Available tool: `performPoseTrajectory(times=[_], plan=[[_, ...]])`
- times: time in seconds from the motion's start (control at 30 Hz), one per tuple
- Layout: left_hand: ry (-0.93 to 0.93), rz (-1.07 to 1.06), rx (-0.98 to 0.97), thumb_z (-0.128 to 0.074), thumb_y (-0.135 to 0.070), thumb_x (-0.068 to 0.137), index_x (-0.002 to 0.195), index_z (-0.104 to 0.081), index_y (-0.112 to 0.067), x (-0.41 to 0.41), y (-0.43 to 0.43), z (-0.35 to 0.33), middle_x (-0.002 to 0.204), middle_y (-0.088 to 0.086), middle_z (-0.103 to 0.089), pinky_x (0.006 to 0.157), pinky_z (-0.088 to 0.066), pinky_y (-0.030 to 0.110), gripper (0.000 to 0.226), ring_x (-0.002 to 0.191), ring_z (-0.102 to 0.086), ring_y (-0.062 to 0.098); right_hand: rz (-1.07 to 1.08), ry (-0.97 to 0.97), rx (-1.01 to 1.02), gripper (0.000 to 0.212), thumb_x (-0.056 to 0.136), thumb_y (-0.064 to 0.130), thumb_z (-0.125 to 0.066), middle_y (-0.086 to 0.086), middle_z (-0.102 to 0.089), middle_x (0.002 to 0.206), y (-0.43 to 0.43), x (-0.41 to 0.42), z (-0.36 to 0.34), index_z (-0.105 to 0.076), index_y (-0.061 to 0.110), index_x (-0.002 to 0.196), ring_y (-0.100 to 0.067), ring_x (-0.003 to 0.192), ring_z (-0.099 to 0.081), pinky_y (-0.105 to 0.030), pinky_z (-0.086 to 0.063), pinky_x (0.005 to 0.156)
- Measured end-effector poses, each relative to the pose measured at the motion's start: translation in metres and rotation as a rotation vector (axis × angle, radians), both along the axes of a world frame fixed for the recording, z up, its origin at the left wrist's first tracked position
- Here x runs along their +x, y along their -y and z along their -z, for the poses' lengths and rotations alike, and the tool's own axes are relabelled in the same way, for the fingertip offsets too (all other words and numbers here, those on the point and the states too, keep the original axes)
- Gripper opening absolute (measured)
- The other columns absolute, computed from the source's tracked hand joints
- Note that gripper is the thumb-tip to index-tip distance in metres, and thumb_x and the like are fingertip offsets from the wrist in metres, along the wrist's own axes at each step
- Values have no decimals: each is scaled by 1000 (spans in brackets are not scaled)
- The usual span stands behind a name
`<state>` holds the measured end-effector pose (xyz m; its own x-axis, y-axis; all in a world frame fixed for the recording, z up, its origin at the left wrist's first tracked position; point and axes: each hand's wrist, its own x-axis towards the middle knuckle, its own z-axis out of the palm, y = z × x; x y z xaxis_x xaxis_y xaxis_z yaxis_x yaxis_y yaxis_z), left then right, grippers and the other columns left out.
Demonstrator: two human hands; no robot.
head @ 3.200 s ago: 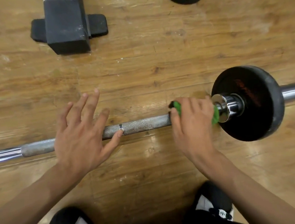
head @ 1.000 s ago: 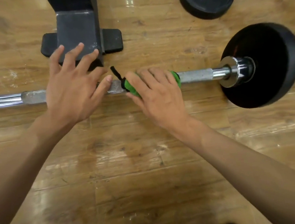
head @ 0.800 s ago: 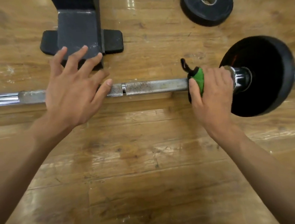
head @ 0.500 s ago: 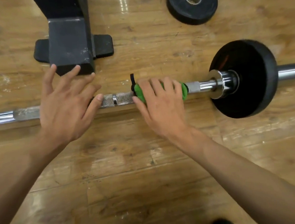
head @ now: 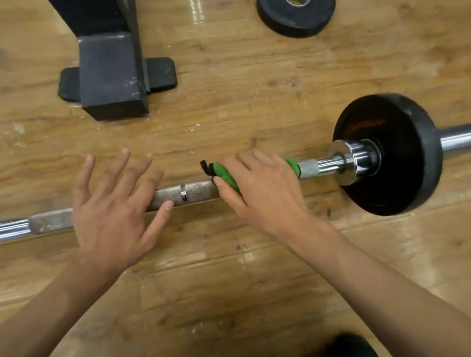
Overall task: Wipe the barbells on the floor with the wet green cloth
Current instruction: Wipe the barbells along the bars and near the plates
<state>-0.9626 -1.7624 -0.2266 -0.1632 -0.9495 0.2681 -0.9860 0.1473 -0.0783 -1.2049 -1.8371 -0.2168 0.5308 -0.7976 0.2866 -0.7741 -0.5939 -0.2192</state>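
While L hand (head: pixel 110 216) presses barbell (head: pixel 198 191), fingers (head: pixel 116 170) spread, R hand (head: pixel 261 193) clamps green cloth (head: pixel 225 176) round it (near 1 plate (head: pixel 396 165)).

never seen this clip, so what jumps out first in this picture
The bright green cloth stands out, wrapped round the barbell under the right hand at centre. To its left, the left hand is spread open over the barbell. A black weight plate sits on the barbell at right, a smaller loose plate on the floor at top.
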Motion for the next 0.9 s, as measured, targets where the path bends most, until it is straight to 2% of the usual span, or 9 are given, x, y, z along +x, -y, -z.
performPoseTrajectory(times=[0.1,0.23,0.3,0.4,0.53,0.6,0.67,0.8,0.9], plan=[[-6,14,-15,-40,-52,105,136,-67,-12,-5,-13,5,151,10,-57,124,-20,61,58,148,-44,34,138,33,-23,30,103,36,-50,-5,-67,92,-6,-57,5,-68,13,109,-32,88,-59,-45,-42,93],[-8,4,-9,-37,-53,105,137,-67,-13,-14,-35,6,157,10,-51,123,-23,60,59,151,-38,34,457,52,23,26,100,32,-52,-11,-62,86,-28,-59,3,-65,10,98,-35,85,-53,-48,-40,87],[-26,4,-6,-36,-49,106,137,-67,-14,-19,-44,6,159,9,-48,122,-25,60,56,152,-36,35,408,5,32,25,99,34,-53,-8,-65,88,-47,-26,1,-67,13,99,-33,85,-53,-46,-37,83],[-25,15,4,-34,-46,108,142,-64,-14,-20,-60,7,162,9,-43,123,-25,59,55,154,-32,34,181,-11,46,31,101,38,-52,-6,-66,98,-79,22,1,-68,15,113,-33,90,-56,-46,-37,84],[-36,18,10,-33,-44,109,146,-60,-15,-22,-77,6,163,9,-42,123,-24,59,54,155,-31,34,-41,-22,38,38,106,43,-49,-4,-65,102,-91,13,2,-65,17,128,-30,91,-57,-43,-40,83],[-54,19,10,-34,-41,109,145,-61,-15,-25,-85,7,162,10,-44,122,-26,60,52,154,-33,34,3,9,63,38,103,44,-53,-5,-64,98,-89,-24,2,-68,16,123,-31,90,-57,-44,-40,80],[-69,16,23,-34,-41,109,146,-60,-15,-26,-93,6,161,10,-45,121,-26,61,52,154,-32,34,171,-3,63,38,101,46,-52,-7,-64,93,-83,-62,2,-69,13,112,-33,88,-57,-46,-39,79],[-43,6,23,-35,-42,108,148,-58,-16,-29,-103,8,162,9,-45,122,-24,60,53,155,-32,32,445,-71,129,36,102,42,-47,-10,-65,95,-83,-74,-4,-68,13,104,-36,93,-54,-50,-40,88],[-49,-6,1,-38,-40,107,146,-59,-16,-33,-107,10,160,7,-46,121,-23,60,50,153,-35,33,337,-77,129,33,103,41,-48,-9,-65,105,-108,-26,-8,-67,16,114,-33,97,-53,-49,-39,90]])
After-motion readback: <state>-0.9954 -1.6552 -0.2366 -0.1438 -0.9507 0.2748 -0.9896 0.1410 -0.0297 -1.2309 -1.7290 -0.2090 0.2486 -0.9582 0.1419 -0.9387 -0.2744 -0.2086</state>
